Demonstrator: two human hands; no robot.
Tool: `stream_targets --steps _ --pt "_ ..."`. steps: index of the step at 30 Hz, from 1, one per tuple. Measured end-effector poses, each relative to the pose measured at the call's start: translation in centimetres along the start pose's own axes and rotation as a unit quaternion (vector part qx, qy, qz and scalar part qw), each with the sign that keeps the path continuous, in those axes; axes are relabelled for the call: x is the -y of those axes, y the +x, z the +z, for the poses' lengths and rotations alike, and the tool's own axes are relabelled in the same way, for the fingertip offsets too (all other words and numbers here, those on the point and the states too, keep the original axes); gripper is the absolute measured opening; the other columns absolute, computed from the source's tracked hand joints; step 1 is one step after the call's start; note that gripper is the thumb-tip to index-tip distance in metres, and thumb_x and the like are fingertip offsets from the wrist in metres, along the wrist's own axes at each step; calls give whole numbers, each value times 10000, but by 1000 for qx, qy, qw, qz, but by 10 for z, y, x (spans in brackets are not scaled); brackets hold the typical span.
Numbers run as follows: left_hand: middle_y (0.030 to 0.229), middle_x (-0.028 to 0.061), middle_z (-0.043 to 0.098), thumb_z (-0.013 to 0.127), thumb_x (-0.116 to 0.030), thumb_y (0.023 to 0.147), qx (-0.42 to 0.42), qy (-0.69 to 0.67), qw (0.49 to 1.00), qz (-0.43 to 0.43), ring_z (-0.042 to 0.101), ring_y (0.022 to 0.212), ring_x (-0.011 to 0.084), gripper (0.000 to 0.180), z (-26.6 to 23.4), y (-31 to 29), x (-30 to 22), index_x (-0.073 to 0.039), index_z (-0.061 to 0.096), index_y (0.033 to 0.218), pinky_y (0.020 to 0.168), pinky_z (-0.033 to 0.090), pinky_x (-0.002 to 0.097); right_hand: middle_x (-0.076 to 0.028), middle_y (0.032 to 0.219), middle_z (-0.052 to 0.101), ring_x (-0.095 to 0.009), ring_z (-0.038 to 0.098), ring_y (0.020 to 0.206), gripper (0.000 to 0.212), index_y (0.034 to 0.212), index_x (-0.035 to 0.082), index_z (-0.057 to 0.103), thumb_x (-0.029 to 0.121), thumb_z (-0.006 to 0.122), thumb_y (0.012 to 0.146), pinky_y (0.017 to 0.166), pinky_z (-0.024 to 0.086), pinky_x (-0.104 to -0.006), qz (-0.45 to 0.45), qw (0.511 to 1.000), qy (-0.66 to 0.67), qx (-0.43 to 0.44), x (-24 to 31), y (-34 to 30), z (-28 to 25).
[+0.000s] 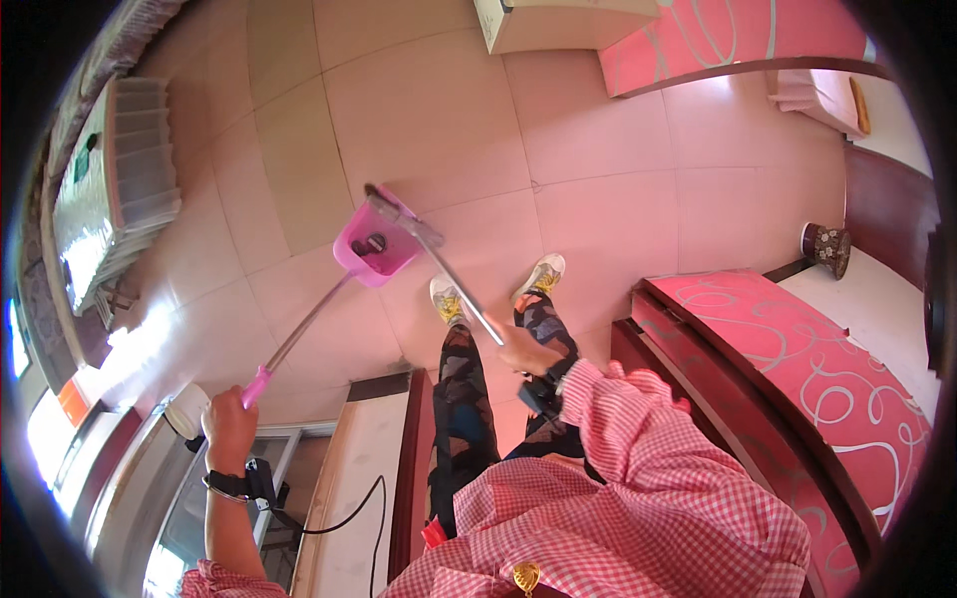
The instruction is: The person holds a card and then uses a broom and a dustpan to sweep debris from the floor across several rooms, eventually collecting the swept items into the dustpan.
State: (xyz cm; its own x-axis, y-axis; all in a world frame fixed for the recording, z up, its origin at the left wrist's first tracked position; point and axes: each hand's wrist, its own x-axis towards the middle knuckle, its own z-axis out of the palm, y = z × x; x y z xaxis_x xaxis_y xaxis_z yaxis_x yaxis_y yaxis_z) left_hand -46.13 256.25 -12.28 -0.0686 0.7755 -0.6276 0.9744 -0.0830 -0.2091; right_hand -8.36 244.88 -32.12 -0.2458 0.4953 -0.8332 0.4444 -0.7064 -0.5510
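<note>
My left hand (230,427) is closed around the pink grip of a long-handled dustpan (351,237). Its metal pole slants away from me to the pink pan on the tiled floor. A few small dark pieces (376,242) lie in the pan; I cannot make out their kind. The metal pole of a broom (462,291) is in my closed right hand (526,351). The broom's head, blurred, lies across the pan's far right part and hides some of it. Both shoes stand on the floor, just right of the pan.
A pink-patterned, dark-framed piece of furniture (797,349) stands close on my right. Beyond are a pale box (558,25) and another pink-patterned piece (738,40). A cloth-covered table (110,189) is at left. A dark patterned container (829,249) sits far right.
</note>
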Motion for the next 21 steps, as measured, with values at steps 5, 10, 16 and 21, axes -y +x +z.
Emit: stream_targets --steps 5,10,16,21 --pt "621 174 543 535 -120 668 9 -11 1000 16 540 611 340 89 10 -10 22 -33 533 686 548 425 421 -61 592 466 -164 460 409 707 1284 128 144 -5 468 669 354 379 -275 93 978 185 -20 -22 -48 -58" --pt "606 162 550 570 -135 660 14 40 999 3 552 595 320 103 15 -25 43 -42 536 688 535 430 413 -36 555 442 -104 400 357 713 1290 155 110 34 482 694 295 323 -243 108 968 160 -157 -54 -38 -84" --pt "582 147 553 581 -155 663 24 68 997 -8 557 563 305 115 55 -58 59 -54 540 700 520 434 401 -78 530 439 -154 434 372 749 1286 171 63 10 447 664 318 361 -294 162 972 138 -104 -47 -7 -30" --pt "592 148 557 592 -158 655 55 61 996 -30 560 574 307 126 85 -69 70 -53 534 694 526 440 401 -135 568 500 -194 495 411 690 1273 143 149 34 464 669 400 423 -317 111 992 53 -14 -39 14 72"
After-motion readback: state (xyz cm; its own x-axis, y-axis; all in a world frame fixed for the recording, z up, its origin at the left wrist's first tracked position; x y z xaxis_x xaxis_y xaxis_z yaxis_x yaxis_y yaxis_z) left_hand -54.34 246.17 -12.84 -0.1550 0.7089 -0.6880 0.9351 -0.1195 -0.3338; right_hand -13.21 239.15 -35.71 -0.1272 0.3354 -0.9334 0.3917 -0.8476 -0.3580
